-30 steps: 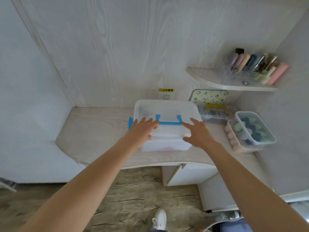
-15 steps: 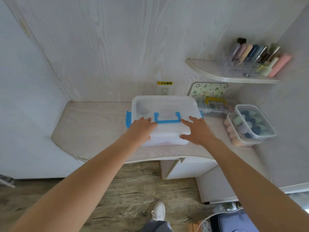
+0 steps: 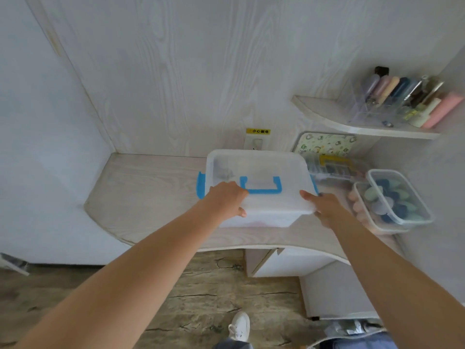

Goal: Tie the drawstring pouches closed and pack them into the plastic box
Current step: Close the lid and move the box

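Both of my hands are on the plastic box, which sits on the worktop with its lid on. My left hand grips the near left corner of the lid, fingers curled over the top and the thumb tucked under the rim. My right hand grips the near right corner, thumb lying along the lid's edge and the other fingers wrapped round the side, mostly hidden from me.

Its long axis runs from my left hand to my right, parallel to the worktop's front edge, and the blue handle lies flat on the lid between my hands, its opening facing away from me. A blue latch shows just beyond my left hand. Through the cloudy wall below my hands I see a faint pink shape, too blurred to name.

Left of my left hand the worktop stretches bare to the side wall. Right of my right hand things are tight: two clear tubs of coloured pieces sit just beside it, and a yellow-handled case stands beyond. Farther off, the back wall is near the box's far edge; the near edge stops short of the worktop's curved front.
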